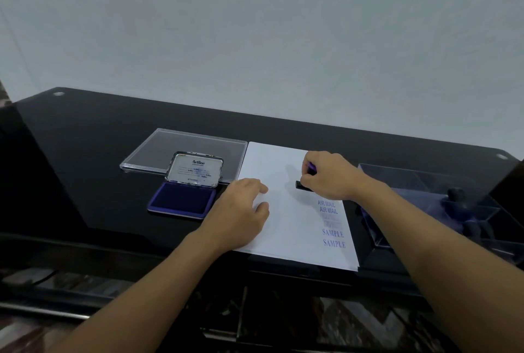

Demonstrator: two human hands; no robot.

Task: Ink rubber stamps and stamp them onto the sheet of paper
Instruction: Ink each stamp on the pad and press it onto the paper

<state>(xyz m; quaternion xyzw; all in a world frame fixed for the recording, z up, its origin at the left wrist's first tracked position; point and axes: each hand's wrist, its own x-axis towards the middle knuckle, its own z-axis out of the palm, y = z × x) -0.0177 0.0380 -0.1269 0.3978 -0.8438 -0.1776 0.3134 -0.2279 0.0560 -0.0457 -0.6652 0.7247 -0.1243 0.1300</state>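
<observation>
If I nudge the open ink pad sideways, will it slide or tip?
Probably slides: the ink pad sits low and flat on the glossy table. Its raised lid leans back, so a push up there might rock it.

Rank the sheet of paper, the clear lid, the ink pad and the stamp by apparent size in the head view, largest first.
1. sheet of paper
2. clear lid
3. ink pad
4. stamp, partly hidden by the right hand gripping it, but clearly smallest
</observation>
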